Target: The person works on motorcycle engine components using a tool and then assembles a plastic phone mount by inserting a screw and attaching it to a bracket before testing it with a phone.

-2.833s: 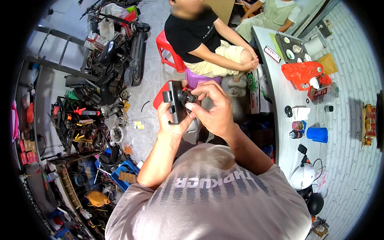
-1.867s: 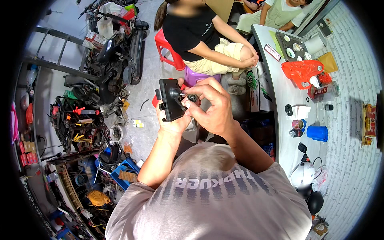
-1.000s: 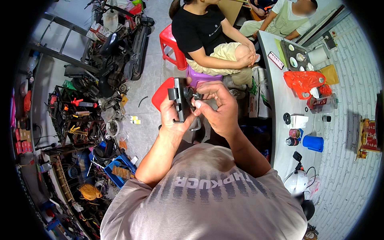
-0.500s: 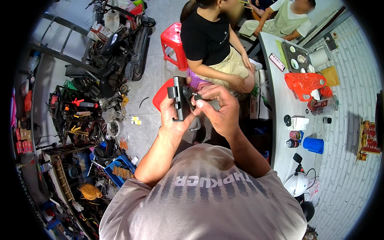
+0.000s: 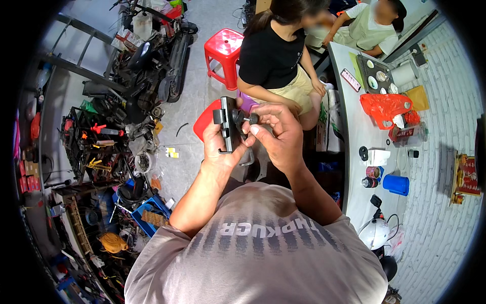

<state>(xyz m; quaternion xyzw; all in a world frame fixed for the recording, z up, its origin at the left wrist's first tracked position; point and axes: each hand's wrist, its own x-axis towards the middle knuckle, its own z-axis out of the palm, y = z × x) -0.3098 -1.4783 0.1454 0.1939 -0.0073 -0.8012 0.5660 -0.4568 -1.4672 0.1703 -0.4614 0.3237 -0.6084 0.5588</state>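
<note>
Head cam, L to R from my remote seat: far L, a white bucket (image 5: 150,171) on the floor w/ dark bits inside; just below it a blue crate (image 5: 138,217) w/ a brown flat piece in it, the rest too cluttered to ID. Mid-frame, L hand (image 5: 214,147) has a firm hold on a black bracket (image 5: 227,124), approx. upright, in front of the chest. R of that, a small black knob (image 5: 253,119) w/ metal stem pointing at the bracket; can't tell if the stem touches. R hand (image 5: 279,134) is narrow, thumb & fingertips pinching the knob. Person in black top (image 5: 271,53) sits beyond. Far R, white table (image 5: 360,126): dark tray (image 5: 363,72) w/ small cups (image 5: 373,81) on it, red plastic bag (image 5: 385,107) (contents hidden), blue tub (image 5: 396,185), contents n/a from this angle, then a clear jar (image 5: 418,133) w/ red label, contents unclear.
</note>
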